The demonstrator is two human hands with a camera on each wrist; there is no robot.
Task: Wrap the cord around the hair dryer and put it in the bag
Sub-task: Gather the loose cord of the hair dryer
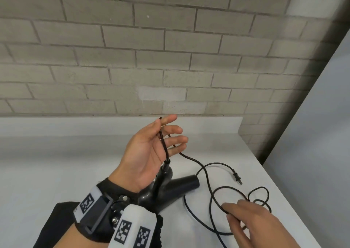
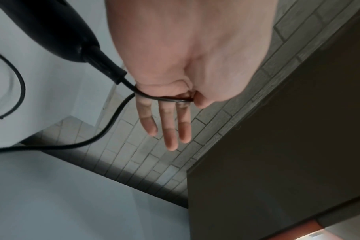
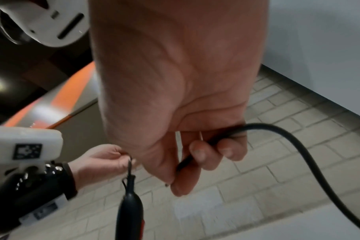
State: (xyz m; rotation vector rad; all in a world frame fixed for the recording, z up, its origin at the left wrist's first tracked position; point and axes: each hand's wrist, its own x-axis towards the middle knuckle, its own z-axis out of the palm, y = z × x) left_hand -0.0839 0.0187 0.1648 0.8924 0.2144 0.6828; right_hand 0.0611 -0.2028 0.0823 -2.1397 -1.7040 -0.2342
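Note:
The black hair dryer (image 1: 170,189) lies on the white counter (image 1: 75,162) with its nozzle (image 1: 189,181) pointing right and its handle raised. My left hand (image 1: 166,128) is held palm up above it. Its thumb pinches the cord (image 1: 163,143) against the index finger just past the handle's strain relief (image 2: 105,66), while the other fingers (image 2: 170,129) stay straight. From there the cord runs in loose loops (image 1: 214,196) over the counter to the plug (image 1: 236,175). My right hand (image 1: 238,215) grips a loop, fingers curled round the cord (image 3: 298,146). Black fabric (image 1: 47,227), seemingly the bag, lies under my left forearm.
A grey brick wall (image 1: 170,58) rises behind the counter. A white panel (image 1: 312,134) stands along the counter's right edge. Bare counter stretches to the left of the dryer and behind it.

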